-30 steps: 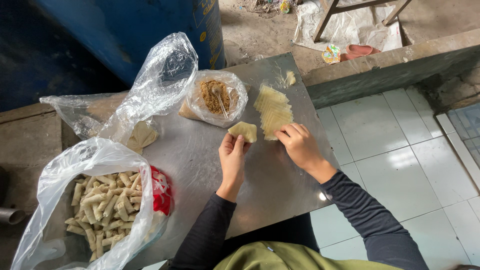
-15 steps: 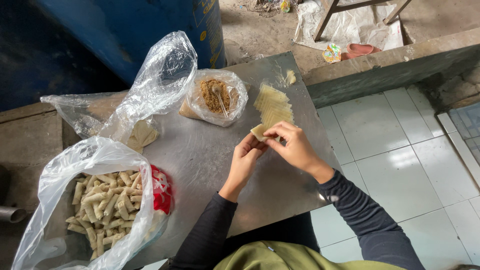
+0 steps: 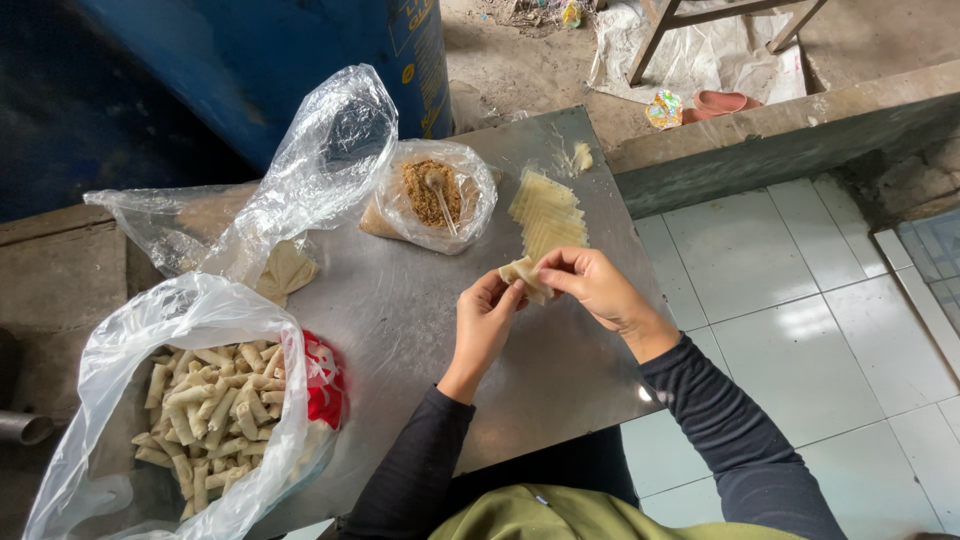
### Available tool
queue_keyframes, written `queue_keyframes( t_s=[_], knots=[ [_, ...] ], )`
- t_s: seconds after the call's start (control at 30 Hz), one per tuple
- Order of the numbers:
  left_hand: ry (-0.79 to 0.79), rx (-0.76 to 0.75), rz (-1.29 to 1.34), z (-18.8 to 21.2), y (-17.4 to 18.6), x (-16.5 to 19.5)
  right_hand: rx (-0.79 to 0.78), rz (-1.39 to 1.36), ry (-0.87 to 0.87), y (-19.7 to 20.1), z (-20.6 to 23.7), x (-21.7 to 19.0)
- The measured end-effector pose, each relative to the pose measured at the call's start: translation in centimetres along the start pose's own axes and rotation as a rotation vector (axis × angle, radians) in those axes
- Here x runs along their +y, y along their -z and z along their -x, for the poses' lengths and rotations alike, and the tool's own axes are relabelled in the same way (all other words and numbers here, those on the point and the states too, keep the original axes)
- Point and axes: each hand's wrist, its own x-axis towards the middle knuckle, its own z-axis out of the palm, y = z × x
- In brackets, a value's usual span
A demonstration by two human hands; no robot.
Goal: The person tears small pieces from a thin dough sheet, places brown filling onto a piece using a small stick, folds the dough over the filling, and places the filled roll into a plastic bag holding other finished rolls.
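Pale wrapper (image 3: pixel 524 275), pinched between left hand (image 3: pixel 487 322) and right hand (image 3: pixel 592 288), wants tight, even rolling above the counter (image 3: pixel 400 330).

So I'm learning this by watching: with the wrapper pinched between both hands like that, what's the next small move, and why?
Probably finish rolling the wrapper shut. The left hand and right hand both pinch it just above the metal sheet, and it looks only part folded, unlike the tight rolls in the bag at the left. Whether filling is already inside cannot be seen.
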Motion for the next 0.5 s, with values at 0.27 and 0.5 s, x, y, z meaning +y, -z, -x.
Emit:
queue_keyframes(
  t_s=[0.27,0.5],
  knots=[
    [0.020,0.012,0.131,-0.4,0.7,-1.5,0.059,-0.062,0.000,-0.4,0.3,-0.7],
    [0.012,0.184,0.409,-1.1,1.7,-1.8,0.548,0.851,0.531,0.0,1.0,-3.1]
  ],
)
